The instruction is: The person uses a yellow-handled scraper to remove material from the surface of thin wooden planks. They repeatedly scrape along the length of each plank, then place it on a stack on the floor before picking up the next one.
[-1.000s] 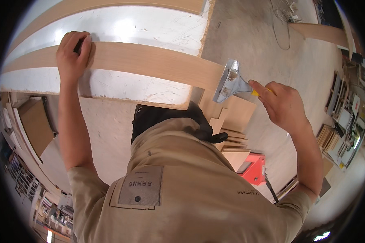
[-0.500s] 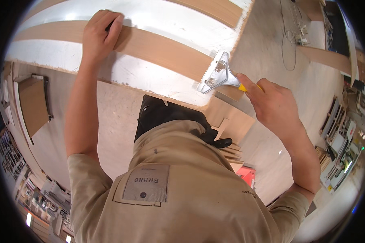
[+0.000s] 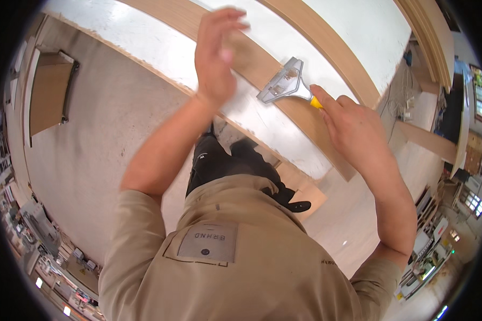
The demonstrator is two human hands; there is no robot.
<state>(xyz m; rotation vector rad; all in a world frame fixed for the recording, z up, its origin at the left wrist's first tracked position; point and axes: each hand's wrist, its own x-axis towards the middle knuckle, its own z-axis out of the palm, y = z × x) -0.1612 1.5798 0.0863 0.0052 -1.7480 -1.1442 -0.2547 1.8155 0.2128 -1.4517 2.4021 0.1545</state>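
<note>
A scraper (image 3: 285, 83) with a wide silver head and a yellow grip is in my right hand (image 3: 359, 128), its fingers wrapped around the grip. The scraper's blade end is over a light brown wood strip (image 3: 308, 125) and the white panel (image 3: 268, 120) that the strip crosses. My left hand (image 3: 217, 61) is raised over the same strip, left of the scraper, blurred by motion. Its fingers and thumb are apart, and nothing shows between them.
A second wood strip (image 3: 326, 37) runs across the white panel farther off. Brown boards (image 3: 428, 43) stand at the upper right. At the left is a brown panel on wheels (image 3: 51, 93). Machines and stacked material line both sides of the concrete floor (image 3: 102, 123).
My left hand has lifted off the wood strip and moved right, closer to the scraper. My right hand keeps hold of the scraper. The view has turned, so the panel lies more slanted.
</note>
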